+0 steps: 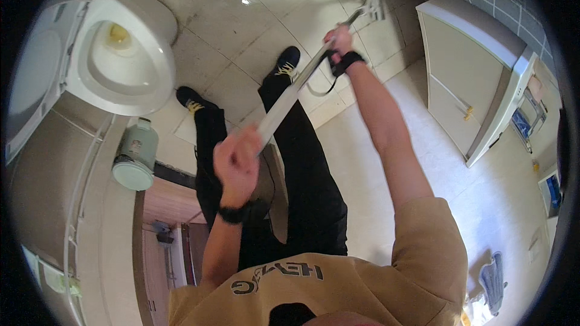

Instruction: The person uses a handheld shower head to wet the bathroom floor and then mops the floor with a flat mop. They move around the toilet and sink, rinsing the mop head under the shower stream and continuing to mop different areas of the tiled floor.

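Note:
A floor mop (283,106) with a pale, thick handle slants across the view from lower left to upper right. My left hand (238,158), blurred, is closed around the handle's near end. Farther along, my right hand (340,40) grips the thinner metal part of the pole, close to the mop head (374,0). That flat head is at the far right by the tiled wall; whether it touches the floor I cannot tell. Black bands circle both wrists, and a strap loop (326,93) dangles below the right one.
A toilet (165,65) with its lid raised stands left, beside a pale green bottle (140,140). White pipes (72,217) run along the left wall. To the right is a white boxy appliance (466,72). My shoes (287,61) stand on floor tiles (222,31).

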A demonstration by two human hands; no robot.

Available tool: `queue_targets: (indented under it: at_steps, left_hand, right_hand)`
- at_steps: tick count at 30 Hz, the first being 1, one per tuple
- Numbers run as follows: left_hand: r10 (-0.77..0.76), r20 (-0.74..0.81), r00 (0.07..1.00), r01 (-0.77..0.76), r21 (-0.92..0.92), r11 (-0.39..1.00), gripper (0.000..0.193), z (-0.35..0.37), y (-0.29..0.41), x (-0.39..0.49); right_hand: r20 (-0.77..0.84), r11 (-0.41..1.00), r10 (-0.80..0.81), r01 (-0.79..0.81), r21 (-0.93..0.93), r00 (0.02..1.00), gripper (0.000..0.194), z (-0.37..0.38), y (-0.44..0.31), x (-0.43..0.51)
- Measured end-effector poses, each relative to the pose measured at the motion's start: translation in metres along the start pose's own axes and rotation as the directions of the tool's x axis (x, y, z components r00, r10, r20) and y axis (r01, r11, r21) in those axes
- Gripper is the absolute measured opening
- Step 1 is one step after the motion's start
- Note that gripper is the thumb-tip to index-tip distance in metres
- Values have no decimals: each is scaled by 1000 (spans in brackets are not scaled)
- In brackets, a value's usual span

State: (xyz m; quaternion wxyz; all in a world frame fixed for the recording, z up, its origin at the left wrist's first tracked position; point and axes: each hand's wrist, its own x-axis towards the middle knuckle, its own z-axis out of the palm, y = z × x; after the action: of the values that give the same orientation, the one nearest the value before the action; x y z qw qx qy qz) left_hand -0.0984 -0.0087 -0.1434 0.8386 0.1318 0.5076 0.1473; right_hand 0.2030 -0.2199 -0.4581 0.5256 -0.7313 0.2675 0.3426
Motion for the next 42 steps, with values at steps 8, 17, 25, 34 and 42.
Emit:
queue_targets:
  at_steps: [8, 17, 25, 34, 42]
  left_hand:
    - [238, -484, 842, -93, 305, 948, 58, -123, 235, -164]
    - [711, 160, 684, -24, 980, -197, 12, -175, 325, -269]
    - [185, -58, 981, 118, 935, -334, 31, -114, 212, -153]
    - [-256, 79, 964, -179, 899, -398, 48, -5, 7, -24]
    - [2, -159, 987, 138, 851, -507, 43, -107, 162, -152]
  right_hand:
    - [184, 961, 197, -227, 158, 963, 47, 278, 121, -275]
    - [203, 677, 620, -648, 349, 758, 33, 409, 130, -445]
    - [100, 763, 489, -481, 433, 866, 38, 226, 124, -264]
    - [-57, 929, 288, -265, 258, 956, 46, -21, 44, -37]
    - [19, 828, 280, -251, 501, 960, 39, 195, 170, -254]
